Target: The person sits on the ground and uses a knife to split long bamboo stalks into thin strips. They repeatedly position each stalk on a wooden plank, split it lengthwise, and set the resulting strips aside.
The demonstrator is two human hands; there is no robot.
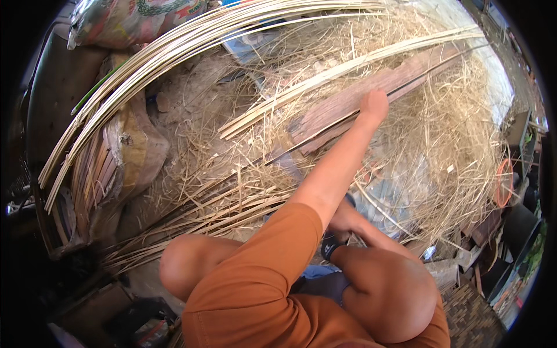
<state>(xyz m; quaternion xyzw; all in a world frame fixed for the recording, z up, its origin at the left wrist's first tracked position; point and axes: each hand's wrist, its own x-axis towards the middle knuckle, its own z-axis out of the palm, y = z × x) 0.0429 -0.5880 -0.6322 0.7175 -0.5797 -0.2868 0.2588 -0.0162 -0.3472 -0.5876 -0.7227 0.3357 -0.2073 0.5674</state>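
Observation:
My left arm reaches across to the far right, and my left hand [374, 105] is closed over a long, dark, thin strip [406, 87]. That strip lies lengthwise along a weathered brown wooden board [342, 95] on the ground. Beyond the board, a bundle of pale split-bamboo strips [278, 107] rests on the shavings. Lower down, my right hand [343, 219] is near my foot, partly behind my left forearm; its fingers are hidden, so what it holds does not show.
Thin curled shavings [452, 151] cover the ground around the board. A long bundle of pale strips [168, 40] arcs across the far left, over a sack [133, 20]. More loose strips [191, 229] lie left of my knees. An orange ring [503, 182] stands at the right.

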